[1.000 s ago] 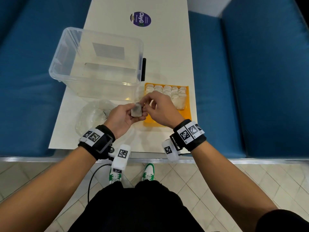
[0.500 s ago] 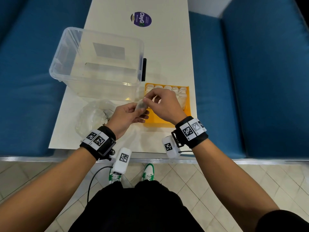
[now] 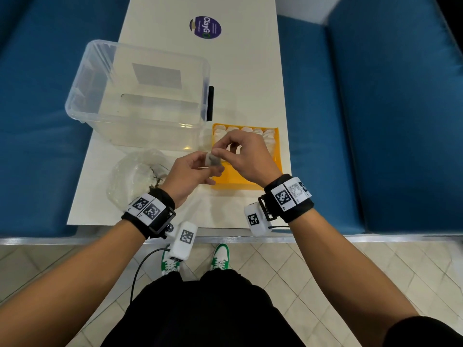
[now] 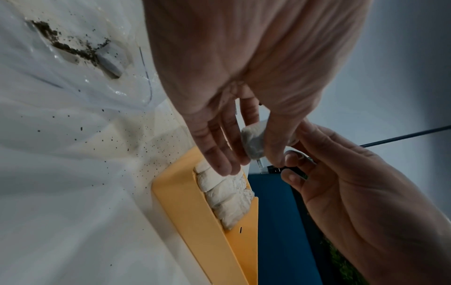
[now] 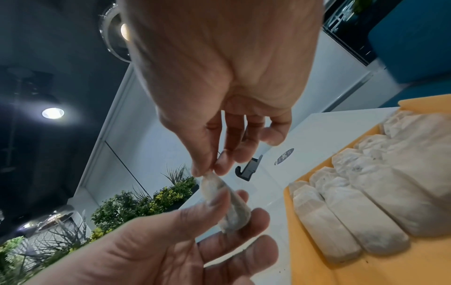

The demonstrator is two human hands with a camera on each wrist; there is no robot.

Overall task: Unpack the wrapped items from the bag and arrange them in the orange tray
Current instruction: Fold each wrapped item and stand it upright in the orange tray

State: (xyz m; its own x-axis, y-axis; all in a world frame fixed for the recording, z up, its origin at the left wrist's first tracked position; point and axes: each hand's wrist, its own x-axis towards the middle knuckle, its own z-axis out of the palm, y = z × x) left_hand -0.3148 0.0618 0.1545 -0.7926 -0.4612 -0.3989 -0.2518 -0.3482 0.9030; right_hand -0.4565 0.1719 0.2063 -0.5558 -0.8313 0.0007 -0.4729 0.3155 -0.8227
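A small wrapped item [image 3: 212, 160] [image 4: 253, 139] [image 5: 228, 204], greyish in thin white paper, is held in the air just left of the orange tray [image 3: 277, 151] [image 4: 195, 221] [image 5: 380, 273]. My left hand [image 3: 193, 171] [image 5: 171, 241] grips it between thumb and fingers. My right hand [image 3: 240, 154] [image 4: 346, 183] [image 5: 207, 169] pinches its top edge with thumb and forefinger. Several wrapped items [image 3: 253, 132] [image 4: 227, 194] [image 5: 366, 196] lie in rows at the tray's far end. The clear plastic bag [image 3: 136, 175] [image 4: 61, 77], with dark crumbs inside, lies crumpled left of my left hand.
A clear plastic tub [image 3: 140, 96] with a black latch [image 3: 210, 103] stands behind the bag and tray. A purple round sticker [image 3: 205, 27] sits far back on the white table [image 3: 250, 71]. Blue cushions [image 3: 375, 121] flank the table. Dark crumbs dot the table near the tray.
The wrapped item has turned edge-on between my hands. My right hand rose and shifted from its side to pinching its top; both hands drifted slightly toward the tray.
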